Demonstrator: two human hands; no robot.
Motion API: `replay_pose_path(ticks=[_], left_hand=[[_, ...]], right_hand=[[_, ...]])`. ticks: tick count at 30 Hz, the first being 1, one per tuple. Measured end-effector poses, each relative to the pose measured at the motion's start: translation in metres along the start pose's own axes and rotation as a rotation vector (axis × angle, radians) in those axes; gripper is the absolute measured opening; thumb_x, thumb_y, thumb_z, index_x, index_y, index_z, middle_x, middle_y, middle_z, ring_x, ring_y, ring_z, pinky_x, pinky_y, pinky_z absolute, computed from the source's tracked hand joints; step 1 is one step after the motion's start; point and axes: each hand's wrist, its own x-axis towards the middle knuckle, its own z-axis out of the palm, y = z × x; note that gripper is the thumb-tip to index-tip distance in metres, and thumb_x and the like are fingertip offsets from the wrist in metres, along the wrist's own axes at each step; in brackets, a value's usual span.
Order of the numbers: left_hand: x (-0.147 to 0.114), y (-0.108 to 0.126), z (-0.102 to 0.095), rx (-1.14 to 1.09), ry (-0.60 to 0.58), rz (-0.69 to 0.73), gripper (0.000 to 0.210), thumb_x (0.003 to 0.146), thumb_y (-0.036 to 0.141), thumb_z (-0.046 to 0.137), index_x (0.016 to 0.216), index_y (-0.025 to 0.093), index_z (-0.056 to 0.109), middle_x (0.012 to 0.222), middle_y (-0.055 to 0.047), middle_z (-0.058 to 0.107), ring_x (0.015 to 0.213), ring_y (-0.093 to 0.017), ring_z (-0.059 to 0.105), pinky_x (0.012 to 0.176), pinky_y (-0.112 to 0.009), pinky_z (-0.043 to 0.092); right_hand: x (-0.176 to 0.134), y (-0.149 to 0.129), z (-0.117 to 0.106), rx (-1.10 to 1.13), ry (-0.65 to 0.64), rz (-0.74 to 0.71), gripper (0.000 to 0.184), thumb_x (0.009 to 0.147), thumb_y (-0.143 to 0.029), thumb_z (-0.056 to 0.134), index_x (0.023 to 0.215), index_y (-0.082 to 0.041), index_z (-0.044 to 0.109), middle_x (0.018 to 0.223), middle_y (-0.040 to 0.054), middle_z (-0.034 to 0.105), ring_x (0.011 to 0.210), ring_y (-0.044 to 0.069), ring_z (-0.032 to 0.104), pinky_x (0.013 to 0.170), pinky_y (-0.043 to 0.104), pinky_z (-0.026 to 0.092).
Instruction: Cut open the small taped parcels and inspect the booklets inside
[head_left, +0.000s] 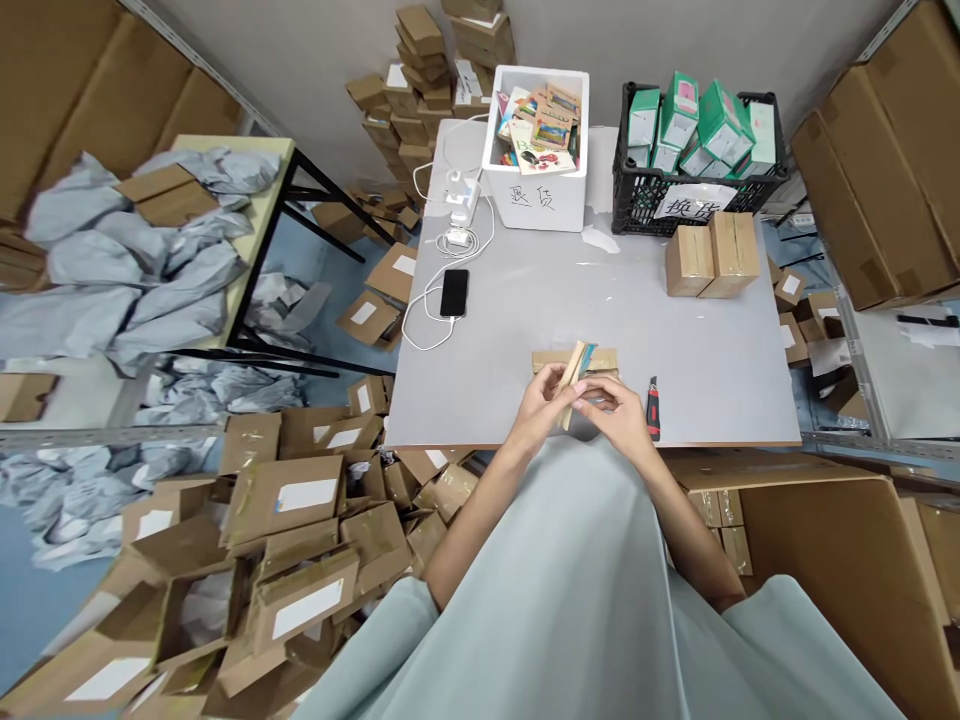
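Near the front edge of the table, my left hand (541, 405) is closed around a thin kraft-coloured packet (571, 372), held upright on its edge. A strip of blue shows along its right side. My right hand (613, 408) has its fingers pinched at the packet's lower right; its thumb is close to my left thumb. Just behind my hands a flat brown cardboard box (547, 357) lies on the table, partly covered by them. A red and black box cutter (653, 410) rests to the right of my right hand.
On the grey table (525, 290) stand a white bin (544, 203) of small packs, a black crate (626, 205) of green-white boxes and two brown boxes (712, 258). A phone (454, 293) is cabled to a power strip (463, 200). Opened cartons (304, 495) heap at lower left.
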Motion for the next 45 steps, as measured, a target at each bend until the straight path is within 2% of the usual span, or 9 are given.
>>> replay_pose_path(ticks=[4, 10, 15, 18, 22, 27, 31, 39, 45], left_hand=[[-0.003, 0.004, -0.001, -0.062, -0.034, -0.045, 0.048, 0.087, 0.061, 0.088, 0.113, 0.023, 0.072, 0.118, -0.007, 0.075, 0.116, -0.025, 0.070, 0.097, -0.032, 0.055], [-0.005, 0.007, 0.003, -0.089, -0.021, -0.050, 0.044, 0.087, 0.057, 0.087, 0.111, 0.023, 0.073, 0.117, -0.006, 0.075, 0.116, -0.026, 0.070, 0.098, -0.033, 0.055], [-0.007, 0.008, 0.002, -0.180, -0.032, -0.124, 0.043, 0.088, 0.059, 0.085, 0.106, 0.022, 0.071, 0.113, -0.006, 0.077, 0.112, -0.026, 0.072, 0.086, -0.031, 0.057], [-0.007, 0.009, -0.005, -0.262, -0.028, -0.167, 0.044, 0.090, 0.058, 0.085, 0.111, 0.022, 0.070, 0.115, -0.009, 0.080, 0.114, -0.030, 0.076, 0.090, -0.037, 0.061], [-0.007, 0.011, -0.022, -0.340, -0.017, -0.198, 0.054, 0.092, 0.060, 0.079, 0.127, 0.019, 0.073, 0.124, -0.014, 0.082, 0.125, -0.039, 0.075, 0.103, -0.049, 0.062], [-0.009, 0.009, -0.043, -0.351, -0.031, -0.213, 0.057, 0.094, 0.062, 0.074, 0.132, 0.020, 0.076, 0.128, -0.014, 0.082, 0.136, -0.044, 0.070, 0.107, -0.055, 0.062], [-0.011, 0.004, -0.052, -0.300, -0.106, -0.189, 0.063, 0.096, 0.070, 0.070, 0.132, 0.019, 0.076, 0.119, -0.015, 0.084, 0.136, -0.045, 0.070, 0.109, -0.057, 0.062], [-0.012, -0.002, -0.041, -0.336, -0.122, -0.199, 0.063, 0.087, 0.070, 0.083, 0.125, 0.019, 0.080, 0.117, -0.015, 0.084, 0.134, -0.046, 0.072, 0.113, -0.058, 0.061], [-0.009, -0.003, -0.033, -0.252, -0.055, -0.136, 0.063, 0.092, 0.072, 0.077, 0.122, 0.017, 0.081, 0.113, -0.016, 0.085, 0.133, -0.044, 0.072, 0.112, -0.056, 0.062]], right_hand=[[-0.003, -0.006, -0.001, -0.055, 0.011, -0.019, 0.033, 0.090, -0.051, 0.087, 0.114, -0.028, 0.082, 0.125, 0.0080, 0.077, 0.111, 0.025, 0.079, 0.079, 0.032, 0.068], [-0.007, -0.006, 0.000, -0.069, 0.044, -0.005, 0.038, 0.090, -0.049, 0.087, 0.119, -0.028, 0.077, 0.127, 0.0095, 0.075, 0.114, 0.026, 0.077, 0.078, 0.034, 0.069], [-0.009, -0.005, 0.003, -0.073, 0.098, 0.019, 0.045, 0.086, -0.049, 0.090, 0.122, -0.027, 0.073, 0.129, 0.0104, 0.077, 0.114, 0.028, 0.077, 0.078, 0.035, 0.069], [-0.009, 0.000, -0.003, -0.028, 0.138, 0.047, 0.041, 0.092, -0.053, 0.083, 0.120, -0.026, 0.074, 0.124, 0.0103, 0.081, 0.109, 0.027, 0.079, 0.079, 0.034, 0.068], [-0.008, 0.008, -0.018, 0.009, 0.177, 0.024, 0.040, 0.099, -0.060, 0.073, 0.113, -0.024, 0.077, 0.112, 0.0096, 0.083, 0.106, 0.026, 0.080, 0.092, 0.038, 0.067], [-0.006, 0.012, -0.030, 0.034, 0.197, 0.062, 0.045, 0.093, -0.067, 0.079, 0.110, -0.024, 0.078, 0.109, 0.0091, 0.084, 0.107, 0.028, 0.080, 0.100, 0.044, 0.066], [-0.007, 0.010, -0.030, 0.059, 0.196, 0.083, 0.048, 0.090, -0.069, 0.082, 0.109, -0.025, 0.079, 0.109, 0.0088, 0.084, 0.111, 0.029, 0.080, 0.101, 0.045, 0.067], [-0.009, 0.010, -0.031, 0.035, 0.184, 0.039, 0.044, 0.095, -0.064, 0.078, 0.116, -0.025, 0.078, 0.114, 0.0085, 0.084, 0.111, 0.027, 0.081, 0.100, 0.043, 0.068], [-0.009, 0.005, -0.033, 0.046, 0.199, 0.032, 0.043, 0.096, -0.063, 0.078, 0.117, -0.025, 0.078, 0.116, 0.0086, 0.084, 0.113, 0.027, 0.080, 0.103, 0.044, 0.067]])
